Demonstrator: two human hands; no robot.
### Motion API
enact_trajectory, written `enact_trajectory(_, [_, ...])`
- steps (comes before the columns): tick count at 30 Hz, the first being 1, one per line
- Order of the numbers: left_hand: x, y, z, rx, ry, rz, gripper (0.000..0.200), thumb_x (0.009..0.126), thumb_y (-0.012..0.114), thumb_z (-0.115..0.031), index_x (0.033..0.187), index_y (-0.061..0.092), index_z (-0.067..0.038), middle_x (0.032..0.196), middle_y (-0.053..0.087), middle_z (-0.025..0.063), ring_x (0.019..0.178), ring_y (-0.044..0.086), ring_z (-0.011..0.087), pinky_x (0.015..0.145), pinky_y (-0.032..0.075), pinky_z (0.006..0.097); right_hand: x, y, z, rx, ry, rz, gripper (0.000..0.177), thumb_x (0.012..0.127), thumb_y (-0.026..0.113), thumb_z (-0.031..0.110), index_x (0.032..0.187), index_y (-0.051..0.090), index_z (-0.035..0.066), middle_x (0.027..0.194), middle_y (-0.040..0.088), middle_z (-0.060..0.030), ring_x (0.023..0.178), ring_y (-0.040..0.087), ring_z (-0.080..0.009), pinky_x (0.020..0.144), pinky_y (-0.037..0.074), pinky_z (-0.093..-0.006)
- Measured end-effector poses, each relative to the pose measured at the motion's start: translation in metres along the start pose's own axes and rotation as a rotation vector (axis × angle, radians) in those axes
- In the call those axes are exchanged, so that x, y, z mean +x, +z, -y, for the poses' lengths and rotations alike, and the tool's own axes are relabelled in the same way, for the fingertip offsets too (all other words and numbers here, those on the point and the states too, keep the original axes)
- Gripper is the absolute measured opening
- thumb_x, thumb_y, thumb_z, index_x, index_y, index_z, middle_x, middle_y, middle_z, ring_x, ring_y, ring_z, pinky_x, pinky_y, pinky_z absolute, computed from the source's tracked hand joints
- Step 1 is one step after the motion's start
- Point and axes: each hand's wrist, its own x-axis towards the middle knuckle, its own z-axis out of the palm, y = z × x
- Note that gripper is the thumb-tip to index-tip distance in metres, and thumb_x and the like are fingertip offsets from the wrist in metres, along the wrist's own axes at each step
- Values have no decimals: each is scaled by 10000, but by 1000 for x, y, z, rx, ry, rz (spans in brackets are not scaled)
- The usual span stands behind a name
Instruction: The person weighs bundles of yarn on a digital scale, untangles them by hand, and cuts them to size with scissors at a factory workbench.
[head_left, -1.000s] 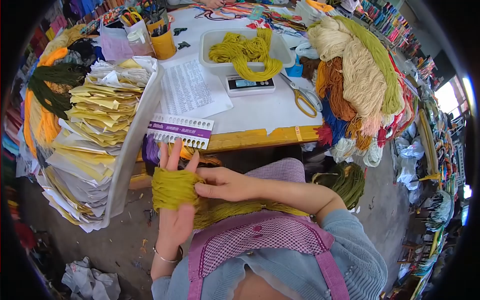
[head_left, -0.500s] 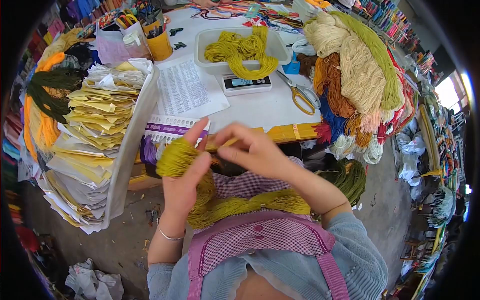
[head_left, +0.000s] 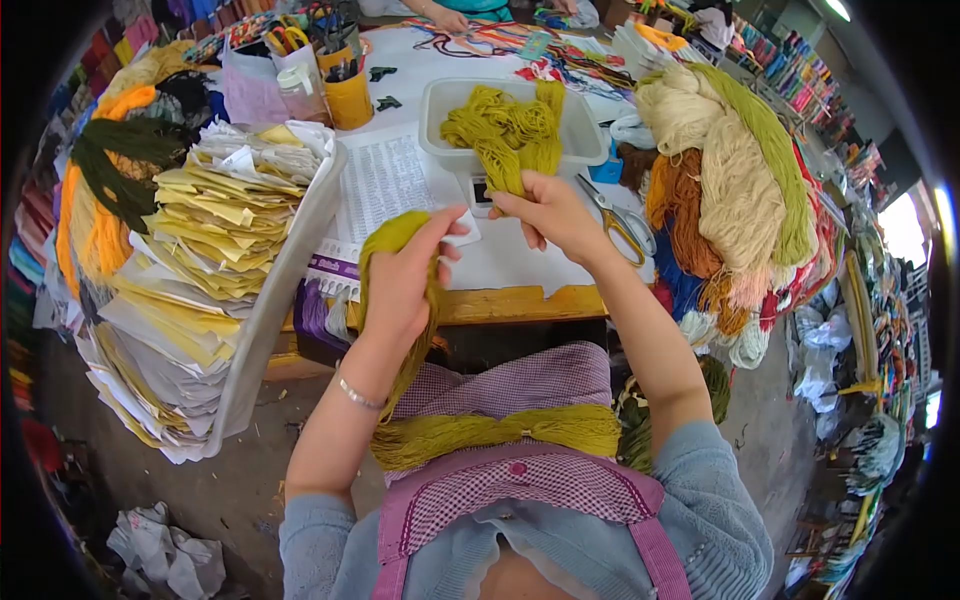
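Observation:
My left hand (head_left: 405,285) is closed around a looped olive-green yarn skein (head_left: 392,235), whose strands hang down along the wrist. Farther forward, my right hand (head_left: 555,215) pinches the end of more olive-green yarn (head_left: 500,130), which spills over the front rim of a translucent plastic tub (head_left: 435,150). The tub rests on a small digital scale (head_left: 478,190), its display partly hidden by my right hand and the yarn. Across my lap, on the checked apron, lies a long olive-green yarn bundle (head_left: 490,430).
Scissors (head_left: 622,225) lie right of the scale, beside a heap of coloured yarn (head_left: 730,190). At left stands a bin of paper packets (head_left: 220,240). A printed sheet (head_left: 385,185) and a yellow pen cup (head_left: 348,95) are behind it. Another person's hand (head_left: 450,18) is at the far edge.
My right hand has moved forward from beside the left hand to the tub and now grips the yarn there. The left hand has turned, its yarn loop hanging looser.

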Motion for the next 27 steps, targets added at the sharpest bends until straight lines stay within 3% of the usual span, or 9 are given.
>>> enact_trajectory(2, [15, 13, 4, 26, -77, -9, 261, 855, 681, -269, 968, 704, -36, 848, 657, 15, 709, 542, 82, 557, 364, 210, -12, -4, 9, 297, -34, 185, 224, 909, 634, 256, 915, 589, 36, 710, 617, 1, 445, 496, -56, 390, 363, -210])
enact_trajectory(5, [31, 19, 14, 130, -123, 46, 259, 828, 709, -285, 940, 709, -52, 833, 658, 1, 710, 534, 65, 556, 348, 202, -19, -9, 15, 306, 9, 195, 211, 916, 627, 239, 937, 594, 32, 714, 595, 13, 439, 477, -51, 395, 359, -205])
enact_trajectory(13, [32, 21, 17, 76, 41, 2, 234, 811, 726, -214, 948, 712, -24, 765, 646, -14, 600, 465, 40, 542, 351, 200, -19, -8, 9, 482, 12, 97, 232, 911, 642, 239, 1012, 618, 32, 751, 598, 13, 434, 434, -37, 390, 328, -196])
enact_trajectory(19, [32, 19, 24, 45, 168, 25, 198, 813, 718, -134, 955, 704, 3, 797, 648, -22, 653, 506, 47, 603, 402, 202, -14, -7, 20, 357, -1, 116, 196, 860, 699, 212, 952, 661, 43, 767, 643, 2, 429, 395, -17, 371, 268, -179])
enact_trajectory(21, [32, 19, 26, 88, 182, -38, 212, 809, 721, -69, 988, 685, 40, 872, 671, 34, 772, 597, 103, 713, 471, 226, -13, -7, 22, 372, -10, 114, 179, 847, 713, 201, 924, 670, 45, 766, 651, -2, 429, 388, -12, 368, 257, -175])
enact_trajectory(24, [34, 19, 24, 34, 167, -36, 224, 815, 715, -56, 1006, 676, 56, 930, 676, 54, 817, 620, 118, 773, 489, 244, -12, -4, 25, 370, -26, 38, 178, 832, 716, 202, 870, 671, 34, 745, 647, -16, 434, 412, -21, 365, 288, -193])
enact_trajectory(27, [35, 20, 22, -119, 165, -74, 225, 798, 732, -64, 988, 681, 43, 893, 670, 21, 785, 593, 92, 738, 472, 233, -10, -5, 27, 489, -23, 22, 179, 834, 715, 202, 873, 667, 34, 738, 636, -6, 433, 415, -24, 364, 291, -197])
